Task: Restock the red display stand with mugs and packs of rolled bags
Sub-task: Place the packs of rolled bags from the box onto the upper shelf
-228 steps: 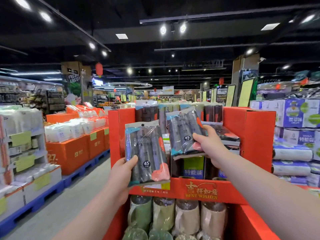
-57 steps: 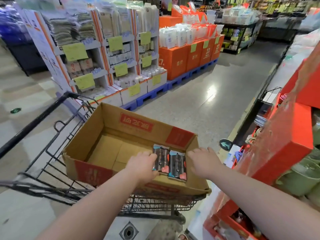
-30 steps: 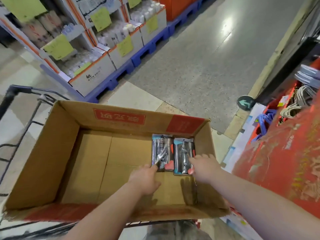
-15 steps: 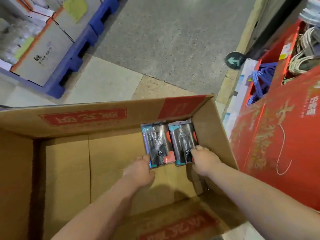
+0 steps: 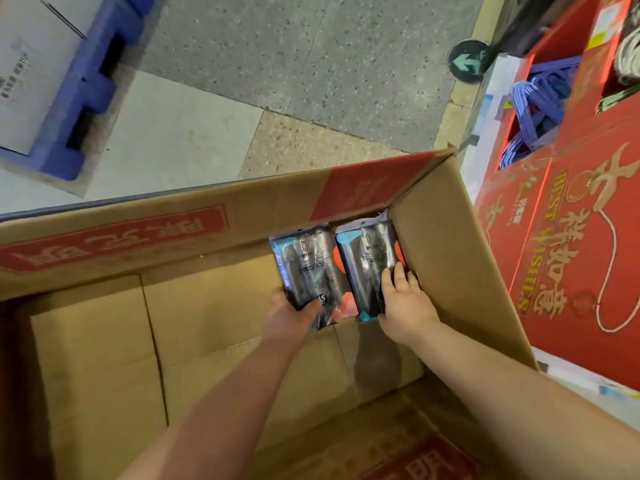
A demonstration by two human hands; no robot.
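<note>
Two packs of dark rolled bags lie side by side in the far right corner of an open cardboard box (image 5: 450, 271). My left hand (image 5: 291, 315) grips the near end of the left pack (image 5: 304, 268), thumb on top. My right hand (image 5: 403, 299) lies on the right pack (image 5: 367, 261), its fingers over the pack's right edge and its thumb at the near end. The red display stand (image 5: 571, 244) rises just right of the box; its shelves and mugs are out of view.
The box bottom left of the packs is bare cardboard. A red side bin (image 5: 540, 109) holding purple hangers sits at the upper right. A blue pallet (image 5: 79, 98) with a white carton stands at the upper left across the grey floor.
I have leaned closer over the box. My left hand has closed round the near end of the left pack, and my right hand has slid up onto the right pack.
</note>
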